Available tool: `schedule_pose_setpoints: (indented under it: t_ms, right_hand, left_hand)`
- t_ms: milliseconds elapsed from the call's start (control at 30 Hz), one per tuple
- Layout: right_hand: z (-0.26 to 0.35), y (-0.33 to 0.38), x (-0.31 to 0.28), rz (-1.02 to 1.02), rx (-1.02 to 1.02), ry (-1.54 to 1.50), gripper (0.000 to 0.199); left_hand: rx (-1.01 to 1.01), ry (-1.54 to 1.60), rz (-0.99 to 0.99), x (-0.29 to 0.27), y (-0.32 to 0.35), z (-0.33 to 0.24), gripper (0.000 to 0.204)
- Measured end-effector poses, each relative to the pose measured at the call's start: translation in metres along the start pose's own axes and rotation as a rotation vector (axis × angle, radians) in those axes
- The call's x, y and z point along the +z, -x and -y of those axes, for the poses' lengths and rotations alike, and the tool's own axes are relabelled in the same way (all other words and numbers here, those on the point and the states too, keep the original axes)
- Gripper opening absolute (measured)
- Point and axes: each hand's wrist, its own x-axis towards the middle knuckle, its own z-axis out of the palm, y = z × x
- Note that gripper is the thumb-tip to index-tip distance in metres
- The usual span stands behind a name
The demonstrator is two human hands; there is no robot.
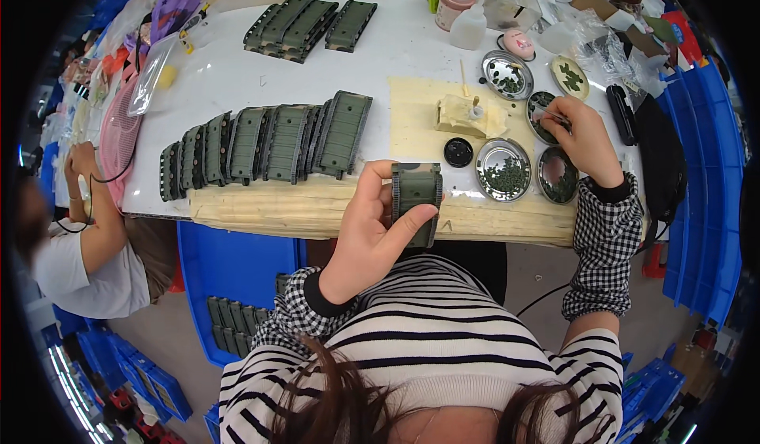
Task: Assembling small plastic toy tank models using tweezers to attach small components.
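Note:
My left hand (366,242) is closed around a green toy tank hull part (417,190) with dark toothed edges, thumb across its lower end, above the table's front edge. My right hand (586,137) reaches to a small round metal dish (532,124) of dark green bits. Its fingertips are pinched over the dish; what they hold, if anything, is too small to make out. Nearer me are two more metal dishes of tiny green parts, a wide one (503,194) and a smaller one (556,176). A small black round pot (457,152) sits beside the wide dish.
Several similar green parts (265,143) lean in a row at left; more lie stacked (293,28) farther back. A tape-covered block (471,117) stands mid-table. Bottles (469,28) and plastic bags crowd the back right. Another person (87,238) sits at left, beside a blue bin (237,246).

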Motion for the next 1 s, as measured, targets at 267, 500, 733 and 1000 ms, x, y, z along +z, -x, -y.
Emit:
schedule_pose_setpoints:
  t_ms: [267, 500, 733, 1000]
  right_hand:
    - [0.0, 0.015, -0.007, -0.251, -0.001, -0.162, 0.011]
    - [0.111, 0.055, 0.003, -0.21, 0.055, -0.434, 0.013]
    - [0.148, 0.06, 0.034, -0.176, -0.023, -0.737, 0.021]
    - [0.158, 0.056, 0.034, -0.296, -0.195, -0.48, 0.026]
  left_hand:
    - [0.002, -0.01, 0.035, -0.004, 0.0, 0.003, 0.046]
    - [-0.024, 0.191, 0.033, 0.006, -0.002, -0.003, 0.054]
    - [0.025, 0.158, 0.007, 0.015, -0.012, 0.011, 0.014]
    - [0.07, 0.077, -0.009, 0.018, -0.013, 0.016, 0.014]
